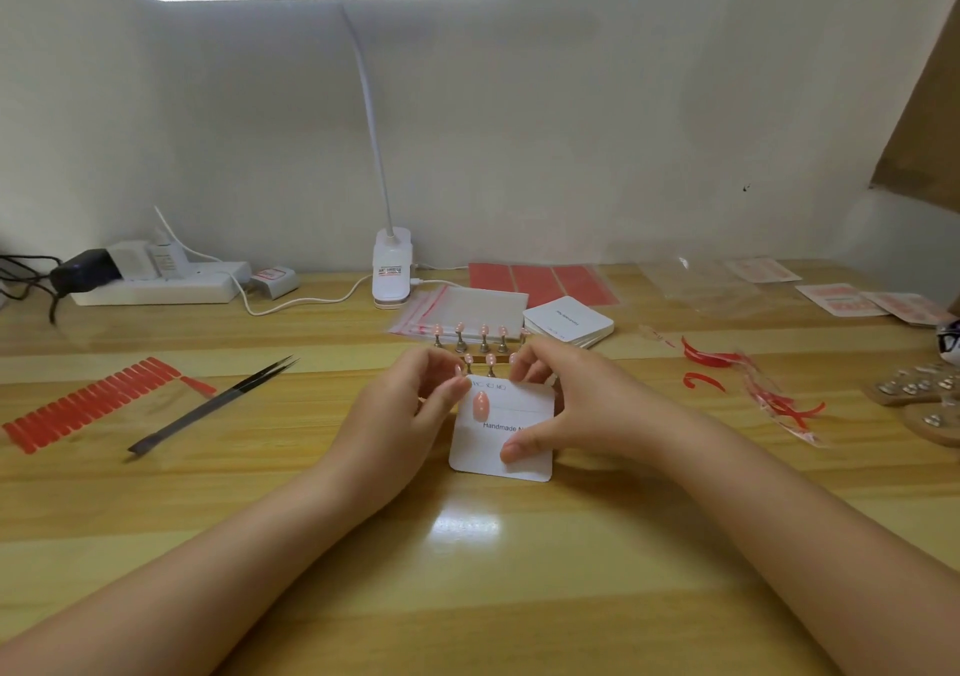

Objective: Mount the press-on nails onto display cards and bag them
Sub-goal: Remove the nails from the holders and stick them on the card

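A white display card point(501, 459) printed "Handmade" lies on the wooden desk at centre, with one pink press-on nail point(480, 404) stuck near its upper left. My left hand point(415, 405) rests at the card's left edge, fingertips beside that nail. My right hand point(566, 405) lies over the card's right half, its thumb pressing the card down and its fingers curled at the top edge. Behind the card stands a holder point(480, 342) with several pink nails on metal stems. Whether either hand pinches a nail is hidden.
Black tweezers point(213, 405) and a red adhesive-tab strip point(88, 405) lie left. Zip bags point(467, 311), a stack of blank cards point(569, 322) and red sheets point(540, 283) sit behind. Peeled red backings point(753, 384) and more nail stands point(919, 389) are right. A clip lamp point(390, 270) stands at the back.
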Available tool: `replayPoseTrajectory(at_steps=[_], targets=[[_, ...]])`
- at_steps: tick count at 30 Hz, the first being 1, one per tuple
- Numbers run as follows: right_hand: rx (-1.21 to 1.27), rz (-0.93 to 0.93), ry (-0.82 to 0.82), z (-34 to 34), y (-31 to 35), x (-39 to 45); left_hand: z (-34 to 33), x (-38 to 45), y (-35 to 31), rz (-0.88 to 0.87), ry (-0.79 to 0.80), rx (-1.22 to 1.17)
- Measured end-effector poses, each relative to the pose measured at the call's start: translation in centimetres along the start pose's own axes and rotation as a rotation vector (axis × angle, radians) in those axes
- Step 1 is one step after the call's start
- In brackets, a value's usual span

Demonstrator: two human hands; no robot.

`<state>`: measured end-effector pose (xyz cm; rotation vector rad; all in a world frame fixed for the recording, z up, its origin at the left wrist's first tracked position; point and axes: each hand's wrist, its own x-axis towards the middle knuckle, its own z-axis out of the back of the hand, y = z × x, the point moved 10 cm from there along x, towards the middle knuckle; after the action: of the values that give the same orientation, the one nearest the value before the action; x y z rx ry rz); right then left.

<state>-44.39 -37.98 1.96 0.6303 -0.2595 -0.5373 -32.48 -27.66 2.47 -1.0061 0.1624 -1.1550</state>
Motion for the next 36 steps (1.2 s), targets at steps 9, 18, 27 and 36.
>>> replayPoseTrajectory(at_steps=[9, 18, 27, 36], targets=[[0.077, 0.100, -0.089, 0.8, 2.0, -0.5, 1.7, 0.0, -0.8, -0.058, -0.109, -0.175], [0.784, -0.008, 0.060, -0.3, 3.3, -0.7, 3.8, 0.5, -0.5, 0.057, -0.251, -0.509], [1.013, 0.072, -0.015, 1.6, 5.0, -0.9, 7.9, 0.3, -3.2, -0.089, -0.385, -0.402], [0.839, 0.192, -0.279, 4.5, 6.2, -2.0, 6.6, 0.4, -3.7, -0.089, -0.284, -0.403]])
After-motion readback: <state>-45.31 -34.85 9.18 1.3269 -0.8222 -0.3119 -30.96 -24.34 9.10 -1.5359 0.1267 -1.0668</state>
